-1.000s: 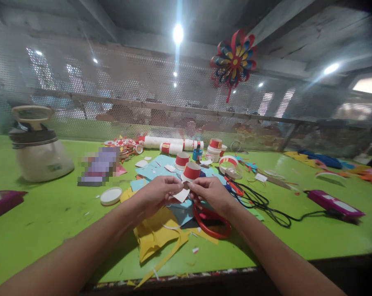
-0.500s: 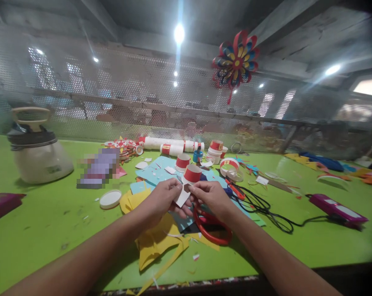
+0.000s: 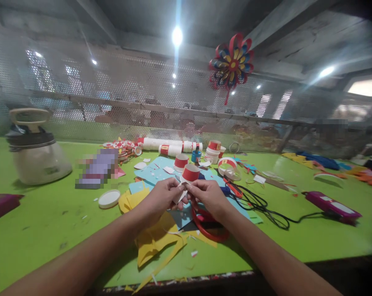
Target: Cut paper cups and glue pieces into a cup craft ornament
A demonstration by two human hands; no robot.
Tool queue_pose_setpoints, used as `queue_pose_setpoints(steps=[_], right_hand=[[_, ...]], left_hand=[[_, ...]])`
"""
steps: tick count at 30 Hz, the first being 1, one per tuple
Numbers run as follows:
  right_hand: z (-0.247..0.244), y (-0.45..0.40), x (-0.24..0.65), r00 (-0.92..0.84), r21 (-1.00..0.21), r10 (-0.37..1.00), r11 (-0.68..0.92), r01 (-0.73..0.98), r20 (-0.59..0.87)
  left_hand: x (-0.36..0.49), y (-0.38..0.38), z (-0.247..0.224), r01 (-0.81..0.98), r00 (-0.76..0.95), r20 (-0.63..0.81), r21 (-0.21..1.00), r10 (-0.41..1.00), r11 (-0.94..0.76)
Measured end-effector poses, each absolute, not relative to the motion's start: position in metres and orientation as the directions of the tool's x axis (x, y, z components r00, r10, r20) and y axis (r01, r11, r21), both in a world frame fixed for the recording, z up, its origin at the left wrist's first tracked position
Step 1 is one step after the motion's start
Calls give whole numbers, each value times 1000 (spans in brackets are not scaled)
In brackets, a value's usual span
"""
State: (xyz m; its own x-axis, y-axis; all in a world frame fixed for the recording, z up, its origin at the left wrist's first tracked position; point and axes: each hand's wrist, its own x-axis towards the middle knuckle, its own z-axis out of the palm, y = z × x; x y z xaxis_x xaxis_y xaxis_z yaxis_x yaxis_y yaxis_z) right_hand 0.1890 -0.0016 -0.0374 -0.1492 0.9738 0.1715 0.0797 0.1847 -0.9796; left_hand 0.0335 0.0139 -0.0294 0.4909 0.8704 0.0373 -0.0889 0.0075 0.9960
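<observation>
Both hands meet over the middle of the table, fingertips almost touching. My left hand [image 3: 165, 196] pinches a small piece of white paper [image 3: 180, 198], which slants down below the fingers. At its upper edge my right hand [image 3: 209, 197] is closed, thumb and finger pinched on the same piece; a small dark patch shows there, too little to make out. Right behind the fingers stand a red and white paper cup [image 3: 190, 172] and a second paper cup [image 3: 181, 162]. Beneath my right hand lie scissors with red handles [image 3: 210, 235], their blades mostly hidden.
Yellow paper [image 3: 156, 242] and light-blue sheets [image 3: 150, 172] lie around the hands. A white lid [image 3: 109, 199] and a large flask [image 3: 39, 158] are at left. A black cord [image 3: 266, 207] runs to a purple device [image 3: 332, 206] at right. Cup stacks [image 3: 161, 144] lie behind.
My right fingertips have come closer to the left ones, and the dark patch on the paper is now mostly covered. The whole view has shifted slightly.
</observation>
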Motion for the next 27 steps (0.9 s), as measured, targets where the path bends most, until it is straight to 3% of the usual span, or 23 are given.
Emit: queue_pose_setpoints(steps=[27], right_hand=[[-36, -2, 187, -126, -970, 971, 218, 107, 204]], left_hand=[[36, 12, -28, -56, 439, 104, 995, 892, -88]])
